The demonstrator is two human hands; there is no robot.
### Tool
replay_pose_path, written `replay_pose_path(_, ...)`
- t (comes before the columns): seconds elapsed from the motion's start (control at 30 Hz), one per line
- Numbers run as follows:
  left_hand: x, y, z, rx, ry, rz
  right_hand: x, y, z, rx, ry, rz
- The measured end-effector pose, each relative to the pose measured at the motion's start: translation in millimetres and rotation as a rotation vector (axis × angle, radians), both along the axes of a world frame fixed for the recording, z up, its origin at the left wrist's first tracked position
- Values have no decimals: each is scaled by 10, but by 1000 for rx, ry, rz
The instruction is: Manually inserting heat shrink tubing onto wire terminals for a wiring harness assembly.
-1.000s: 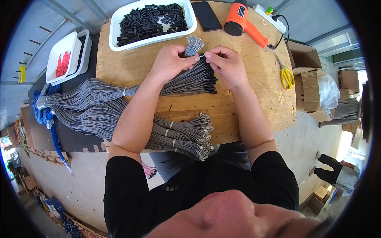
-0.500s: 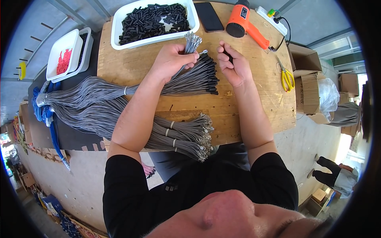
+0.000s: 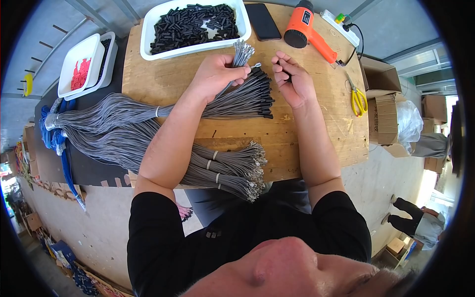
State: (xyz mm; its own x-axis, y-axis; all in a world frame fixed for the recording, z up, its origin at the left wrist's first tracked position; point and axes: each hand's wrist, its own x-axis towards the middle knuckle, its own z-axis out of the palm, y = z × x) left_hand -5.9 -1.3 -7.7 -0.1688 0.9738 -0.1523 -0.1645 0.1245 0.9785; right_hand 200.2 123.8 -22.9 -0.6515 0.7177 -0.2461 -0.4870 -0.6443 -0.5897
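Observation:
My left hand grips a small bunch of grey wires, whose bare metal ends fan out past the fingers. One wire end sticks out to the right toward my right hand. That hand is a little apart, palm turned up, fingers curled around a small black sleeve. Just below both hands, a row of grey wires with black-sleeved ends lies on the wooden table. A white tray full of black sleeves stands beyond my left hand.
Tied grey wire bundles lie at the near table edge, and long grey wires trail off left. A phone, orange heat gun, yellow scissors and a tray of red pieces surround them. Cardboard boxes stand right.
My right hand has drawn away from the wire bunch to the right and turned palm up. My left hand still holds the bunch in about the same place.

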Motion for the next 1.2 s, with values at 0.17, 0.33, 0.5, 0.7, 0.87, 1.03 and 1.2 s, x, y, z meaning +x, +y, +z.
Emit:
replay_pose_path(0.17, 10, -3, 20, -7, -15, 7, 51, 29, -58, -11, 98, 85)
replay_pose_path(0.33, 13, -8, 30, -16, -31, 8, -35, -37, 44, -77, -6, -27)
replay_pose_path(0.5, 0, -2, -1, -7, -29, 4, -76, -81, 144, -129, -80, -59)
replay_pose_path(0.7, 4, 7, -2, -14, -19, 10, 78, 109, -140, -305, 205, 49)
replay_pose_path(0.87, 5, 3, 22, -50, -16, 9, 94, 145, -130, -341, 265, 29)
replay_pose_path(1.03, -5, -2, 20, -50, -55, 9, -43, -125, 129, 160, -62, 108)
replay_pose_path(1.2, 3, 3, 42, -71, -78, 14, -54, -199, 161, 333, -183, 96)
